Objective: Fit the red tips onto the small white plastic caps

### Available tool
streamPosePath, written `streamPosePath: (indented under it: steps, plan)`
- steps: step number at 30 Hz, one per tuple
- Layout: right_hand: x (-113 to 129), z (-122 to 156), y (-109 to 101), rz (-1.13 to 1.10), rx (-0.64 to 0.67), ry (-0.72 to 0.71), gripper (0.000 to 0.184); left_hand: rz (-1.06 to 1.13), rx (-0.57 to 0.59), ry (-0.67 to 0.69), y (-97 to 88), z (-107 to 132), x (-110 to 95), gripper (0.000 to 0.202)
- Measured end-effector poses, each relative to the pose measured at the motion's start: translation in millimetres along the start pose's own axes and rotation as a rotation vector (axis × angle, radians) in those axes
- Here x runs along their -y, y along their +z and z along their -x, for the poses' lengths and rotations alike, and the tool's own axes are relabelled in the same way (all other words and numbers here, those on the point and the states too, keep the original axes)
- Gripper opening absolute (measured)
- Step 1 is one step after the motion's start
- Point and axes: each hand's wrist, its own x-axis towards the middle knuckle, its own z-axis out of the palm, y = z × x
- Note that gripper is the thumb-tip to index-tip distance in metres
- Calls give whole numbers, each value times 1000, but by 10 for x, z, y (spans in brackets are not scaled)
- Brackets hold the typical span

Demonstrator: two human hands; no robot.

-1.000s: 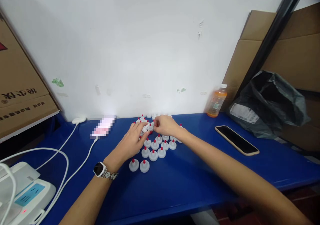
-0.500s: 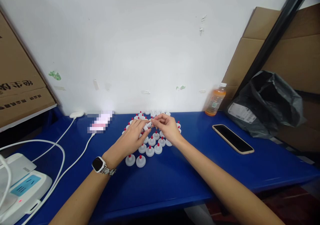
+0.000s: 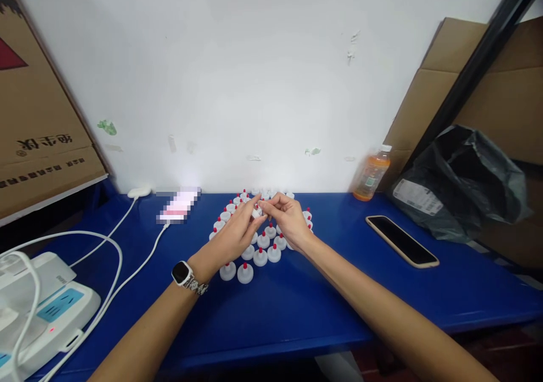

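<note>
Mostly hidden, small white cap (image 3: 257, 213) between left hand (image 3: 235, 235) and right hand (image 3: 288, 218), both grips grasping it

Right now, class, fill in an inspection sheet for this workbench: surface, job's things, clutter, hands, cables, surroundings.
Surface: blue table, glossy.
Job's things: cluster of white caps with red tips, standing upright; one small white piece held above them.
Clutter: orange drink bottle, dark phone lying flat, black bag, all at right.
Hands: left hand and right hand pinch the small white piece between fingertips; watch on left wrist.
Cables: white cables loop from a white power unit at left.
Surroundings: white wall behind; cardboard boxes on both sides.
</note>
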Motion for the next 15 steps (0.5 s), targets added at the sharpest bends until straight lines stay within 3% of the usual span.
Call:
streamPosePath:
  steps: [5,10,15]
  plan:
    - [63,-59,61,-18,28,-28,32,334,-18,-135,-3,-20,-90,53]
    - [174,-104,159,-58,127,-28,38,715,-103,-124,19,-94,-154,42]
    - [286,-116,246,8,109,-28,38,949,-139,-163,-4,-155,-233,34]
